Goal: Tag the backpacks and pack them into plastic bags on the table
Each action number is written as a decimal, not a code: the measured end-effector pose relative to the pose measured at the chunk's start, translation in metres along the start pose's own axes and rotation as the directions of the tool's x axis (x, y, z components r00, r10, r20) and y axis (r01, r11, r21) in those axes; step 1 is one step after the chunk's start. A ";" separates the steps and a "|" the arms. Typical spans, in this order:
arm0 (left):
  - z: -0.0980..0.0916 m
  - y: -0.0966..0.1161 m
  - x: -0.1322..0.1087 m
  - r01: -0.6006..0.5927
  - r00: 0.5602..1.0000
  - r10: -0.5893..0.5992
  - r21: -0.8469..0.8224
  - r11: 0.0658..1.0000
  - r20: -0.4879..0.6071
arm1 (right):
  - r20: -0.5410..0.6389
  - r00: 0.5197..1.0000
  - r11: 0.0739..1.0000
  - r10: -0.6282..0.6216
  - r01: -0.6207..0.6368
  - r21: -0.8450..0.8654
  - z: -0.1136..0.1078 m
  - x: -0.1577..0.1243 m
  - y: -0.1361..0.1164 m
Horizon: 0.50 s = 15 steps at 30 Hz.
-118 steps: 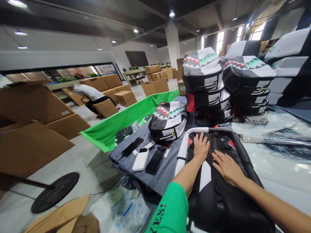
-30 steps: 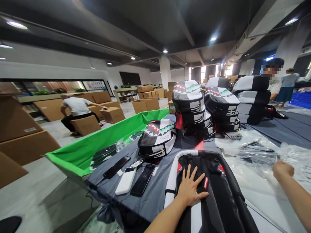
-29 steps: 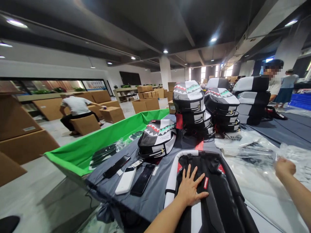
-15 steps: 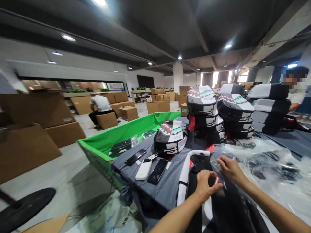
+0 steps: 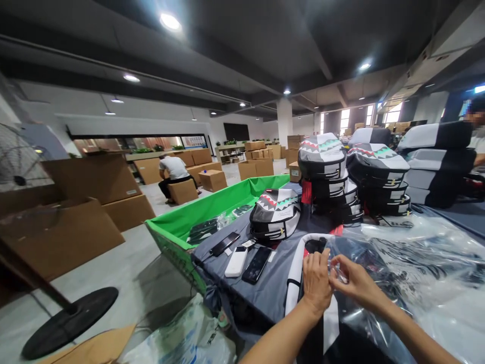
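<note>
Far left of the grip, a pedestal fan (image 5: 70,323) is stood on the concrete floor, with cardboard cartons (image 5: 81,197) beyond it. Well beyond the grip, a co-worker (image 5: 174,172) is seated on a carton. Left of the grip, a green-lined bin (image 5: 212,212) is placed along a table covered by a gray cloth (image 5: 273,298). 2 smartphones (image 5: 256,265) and a white power bank (image 5: 236,262) are laid on the cloth, just left of the grip, and a shark-mouth backpack (image 5: 275,215) is placed beyond them.

The left hand (image 5: 317,283) is raised with its fingers held together; whether the film is held by it cannot be determined. The right hand (image 5: 358,283) is curled just beside it, and a fold of the clear plastic bag (image 5: 364,258) appears to be pinched by the thumb and fingers. The bag is located under and right of the grip, lying over a black backpack with white trim (image 5: 297,275). Beyond the grip, 2 stacks of shark-mouth backpacks (image 5: 322,172) are set. At far right, a further stack of backpacks (image 5: 435,167) and a 2nd co-worker (image 5: 473,131) are partly seen.
</note>
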<state>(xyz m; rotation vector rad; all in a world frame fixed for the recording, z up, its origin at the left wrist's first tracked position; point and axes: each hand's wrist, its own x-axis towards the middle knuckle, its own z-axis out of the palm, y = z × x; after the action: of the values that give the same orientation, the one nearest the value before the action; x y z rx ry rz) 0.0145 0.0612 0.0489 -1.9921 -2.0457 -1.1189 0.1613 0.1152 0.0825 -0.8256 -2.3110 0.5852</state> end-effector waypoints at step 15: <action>-0.011 0.012 -0.008 -0.366 0.886 0.360 0.037 0.930 -0.291 | -0.431 0.852 0.933 0.296 -0.356 -0.063 -0.013 -0.168 0.059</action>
<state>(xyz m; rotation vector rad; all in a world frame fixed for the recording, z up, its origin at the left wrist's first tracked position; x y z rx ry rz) 0.0213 0.0473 0.0580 -1.9637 -1.4474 -1.2582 0.2980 0.0452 -0.0082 -1.2934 -1.8454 0.3412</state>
